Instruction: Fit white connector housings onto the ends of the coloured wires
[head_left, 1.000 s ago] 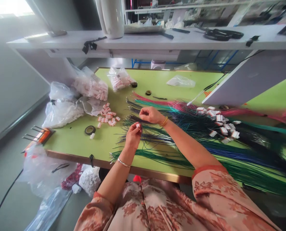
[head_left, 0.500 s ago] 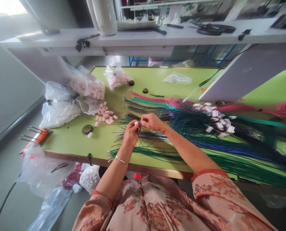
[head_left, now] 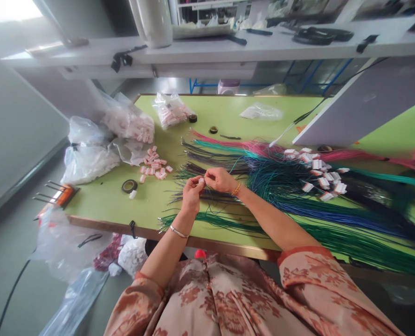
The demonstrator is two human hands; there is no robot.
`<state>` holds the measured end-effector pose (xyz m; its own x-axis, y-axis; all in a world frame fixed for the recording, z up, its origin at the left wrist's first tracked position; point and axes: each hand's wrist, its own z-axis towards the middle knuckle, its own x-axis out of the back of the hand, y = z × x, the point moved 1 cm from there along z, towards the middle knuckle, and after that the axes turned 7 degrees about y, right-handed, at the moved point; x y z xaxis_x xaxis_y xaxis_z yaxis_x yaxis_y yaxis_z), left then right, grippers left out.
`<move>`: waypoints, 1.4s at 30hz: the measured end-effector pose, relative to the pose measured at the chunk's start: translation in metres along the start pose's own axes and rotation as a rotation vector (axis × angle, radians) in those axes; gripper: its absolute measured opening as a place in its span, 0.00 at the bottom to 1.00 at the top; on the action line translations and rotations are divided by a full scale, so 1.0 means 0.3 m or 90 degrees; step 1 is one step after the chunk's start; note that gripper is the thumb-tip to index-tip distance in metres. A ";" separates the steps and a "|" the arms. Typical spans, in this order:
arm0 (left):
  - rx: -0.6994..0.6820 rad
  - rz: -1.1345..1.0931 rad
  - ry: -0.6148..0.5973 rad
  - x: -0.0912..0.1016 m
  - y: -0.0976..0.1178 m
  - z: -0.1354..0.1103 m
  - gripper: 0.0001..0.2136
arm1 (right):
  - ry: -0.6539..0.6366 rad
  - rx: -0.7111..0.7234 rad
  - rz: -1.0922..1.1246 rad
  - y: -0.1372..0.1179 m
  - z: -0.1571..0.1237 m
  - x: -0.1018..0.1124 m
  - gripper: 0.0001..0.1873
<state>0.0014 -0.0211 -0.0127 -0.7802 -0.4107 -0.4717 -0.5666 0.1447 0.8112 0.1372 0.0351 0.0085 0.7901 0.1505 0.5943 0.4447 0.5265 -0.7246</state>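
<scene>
L hand, R hand on white connector above wires

Green counter with a brown front edge. Over the right half, long wires in flat bundles: green nearest the edge, then blue, dark, teal and pink farther back, loose ends toward the left. On top of the bundles, a heap of white connectors. Left of the wires, loose pink-and-white connectors, a tape roll and plastic bags. At the far side, two small rolls and a clear bag.
</scene>
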 end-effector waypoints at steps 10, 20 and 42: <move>0.010 -0.024 0.006 -0.011 -0.003 0.016 0.16 | 0.008 0.019 -0.072 0.003 0.002 0.001 0.08; 0.005 -0.036 0.015 -0.021 0.001 0.009 0.16 | 0.002 -0.023 -0.055 0.069 0.136 0.107 0.11; 0.030 -0.002 0.020 -0.013 0.004 -0.012 0.16 | 0.059 -0.238 -0.423 0.433 0.506 0.179 0.10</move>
<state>0.0046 -0.0225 -0.0085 -0.7698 -0.4397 -0.4627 -0.5816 0.1844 0.7923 0.1733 0.2387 -0.0007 0.3321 -0.1783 0.9262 0.9385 0.1608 -0.3056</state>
